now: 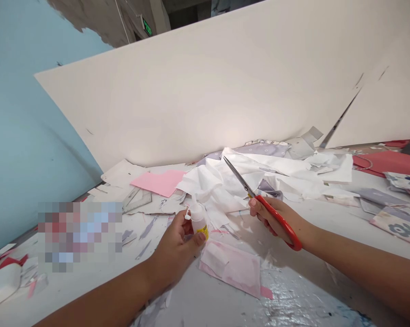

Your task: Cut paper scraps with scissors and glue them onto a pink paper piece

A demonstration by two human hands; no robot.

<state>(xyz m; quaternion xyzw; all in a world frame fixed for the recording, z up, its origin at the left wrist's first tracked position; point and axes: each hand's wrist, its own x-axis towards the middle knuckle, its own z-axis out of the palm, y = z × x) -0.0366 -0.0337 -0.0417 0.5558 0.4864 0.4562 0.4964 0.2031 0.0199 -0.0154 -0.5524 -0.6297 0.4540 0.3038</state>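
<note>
My left hand (177, 243) is closed round a small white glue bottle (198, 220) with a yellow label, held upright with its nozzle up; a small white cap hangs at its side. In my right hand (276, 217) is a pair of scissors (280, 222) with red handles, the blades together and pointing up and to the left. On the table just below the bottle lies a pale pink rectangular piece (237, 272) with a whitish flap on its upper left part. Behind both hands spreads a heap of crumpled white sheets (212, 179).
A pink sheet (159, 181) and a clear set square (138, 200) lie left of the heap. Red sheets (389, 162) and patterned pieces (401, 225) lie at the right. A white board (205, 100) stands along the back. A blurred patch (80, 236) hides the left.
</note>
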